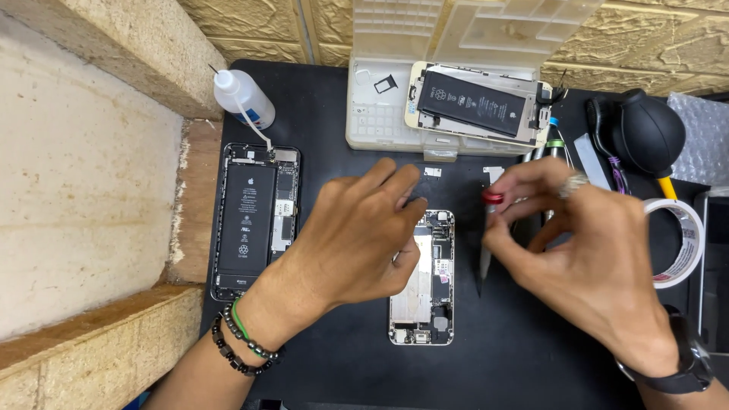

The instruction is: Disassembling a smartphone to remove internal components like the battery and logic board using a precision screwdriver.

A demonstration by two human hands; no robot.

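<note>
A black work mat [326,99] carries an opened phone with its battery in place [254,220] at the left and a smaller opened phone without a battery [425,304] in the middle. The left hand [349,243] rests on that smaller phone, fingers loosely curled, holding nothing visible. The right hand [577,250] pinches a red-capped screwdriver [487,235] upright, tip on the mat just beside the phone
</note>
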